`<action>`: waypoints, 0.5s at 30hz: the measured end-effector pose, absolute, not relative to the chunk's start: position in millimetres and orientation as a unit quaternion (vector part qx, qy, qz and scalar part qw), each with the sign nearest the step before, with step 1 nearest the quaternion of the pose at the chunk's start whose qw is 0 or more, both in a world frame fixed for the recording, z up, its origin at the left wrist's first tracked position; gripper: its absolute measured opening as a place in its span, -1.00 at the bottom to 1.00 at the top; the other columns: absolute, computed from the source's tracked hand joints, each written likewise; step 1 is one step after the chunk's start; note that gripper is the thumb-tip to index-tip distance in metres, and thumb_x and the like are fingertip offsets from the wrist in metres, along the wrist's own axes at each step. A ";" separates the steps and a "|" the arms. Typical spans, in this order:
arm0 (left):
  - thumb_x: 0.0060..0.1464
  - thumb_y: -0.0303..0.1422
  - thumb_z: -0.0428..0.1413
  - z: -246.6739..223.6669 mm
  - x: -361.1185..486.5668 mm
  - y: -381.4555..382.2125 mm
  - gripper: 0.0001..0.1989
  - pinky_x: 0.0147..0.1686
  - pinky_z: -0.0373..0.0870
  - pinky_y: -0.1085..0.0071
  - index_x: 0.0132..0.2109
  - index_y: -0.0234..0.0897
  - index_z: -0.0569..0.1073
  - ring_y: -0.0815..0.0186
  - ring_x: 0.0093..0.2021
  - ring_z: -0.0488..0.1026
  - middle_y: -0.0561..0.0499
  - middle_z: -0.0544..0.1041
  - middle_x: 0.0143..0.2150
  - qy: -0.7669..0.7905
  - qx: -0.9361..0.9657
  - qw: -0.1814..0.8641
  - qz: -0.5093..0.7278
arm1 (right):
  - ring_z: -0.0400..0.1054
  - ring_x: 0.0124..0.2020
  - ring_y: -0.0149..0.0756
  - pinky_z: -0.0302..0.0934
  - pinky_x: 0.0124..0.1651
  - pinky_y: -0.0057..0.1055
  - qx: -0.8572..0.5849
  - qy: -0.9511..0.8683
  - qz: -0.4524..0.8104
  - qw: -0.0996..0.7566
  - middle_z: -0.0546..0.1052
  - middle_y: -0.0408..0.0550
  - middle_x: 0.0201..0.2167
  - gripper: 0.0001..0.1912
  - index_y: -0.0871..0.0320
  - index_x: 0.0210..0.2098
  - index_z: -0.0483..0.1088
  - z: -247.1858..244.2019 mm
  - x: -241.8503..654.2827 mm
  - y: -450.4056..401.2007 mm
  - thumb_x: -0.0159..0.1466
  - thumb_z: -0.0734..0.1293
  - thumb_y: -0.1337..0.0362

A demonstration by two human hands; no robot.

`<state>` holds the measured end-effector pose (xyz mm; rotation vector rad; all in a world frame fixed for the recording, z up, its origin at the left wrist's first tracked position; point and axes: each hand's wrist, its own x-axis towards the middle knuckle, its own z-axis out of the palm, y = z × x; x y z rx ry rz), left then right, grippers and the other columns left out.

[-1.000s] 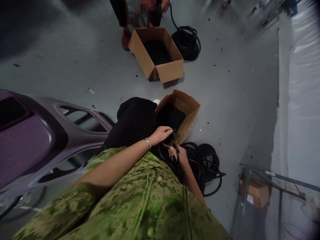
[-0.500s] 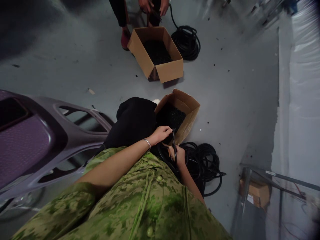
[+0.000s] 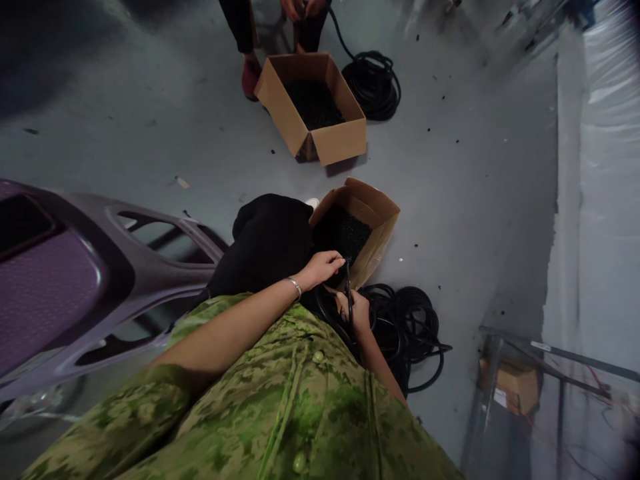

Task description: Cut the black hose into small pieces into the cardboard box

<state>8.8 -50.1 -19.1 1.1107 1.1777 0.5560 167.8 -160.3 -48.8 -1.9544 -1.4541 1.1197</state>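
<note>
A black hose [image 3: 349, 287] rises past my right hand toward the fingertips of my left. My left hand [image 3: 325, 267] is pinched at the hose's upper end, over the near edge of an open cardboard box [image 3: 383, 233]. Small black pieces [image 3: 350, 232] lie inside that box. Fingers of my right hand [image 3: 359, 312] are wrapped round something with an orange part, beside the hose; its shape is mostly hidden. Loops of black hose [image 3: 413, 320] lie on the floor to the right of my right hand.
Ahead stands another cardboard box [image 3: 340, 142] with black pieces, beside a coiled hose [image 3: 373, 85]. A person's hands [image 3: 303, 9] are above it. A purple and grey plastic chair [image 3: 150, 257] is at left. A metal frame [image 3: 560, 357] stands at right.
The other person's hands have come closer together and moved slightly up. My hands have barely moved; the hose between them has shifted slightly.
</note>
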 end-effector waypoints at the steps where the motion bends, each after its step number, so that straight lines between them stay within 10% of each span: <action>1: 0.09 -0.16 0.06 -19.2 8.9 -50.1 -0.72 -0.52 0.11 0.49 -0.35 -0.30 0.45 0.44 -0.55 0.19 0.12 0.35 -0.54 0.519 0.486 0.658 0.247 | 0.21 -0.53 -0.34 0.14 -0.43 -0.46 -0.704 -0.526 0.421 0.227 0.33 -0.18 -0.65 -0.53 0.11 -0.54 0.30 -47.5 168.3 -159.7 0.22 0.25 -0.16; 15: 0.10 -0.18 0.08 -18.2 8.2 -50.2 -0.72 -0.45 0.18 0.48 -0.33 -0.32 0.51 0.41 -0.50 0.26 0.12 0.37 -0.56 0.508 0.504 0.651 0.253 | 0.30 -0.47 -0.29 0.20 -0.30 -0.38 -0.647 -0.525 0.500 0.237 0.41 -0.16 -0.56 -0.55 0.10 -0.48 0.33 -33.9 174.4 -135.8 0.25 0.25 -0.14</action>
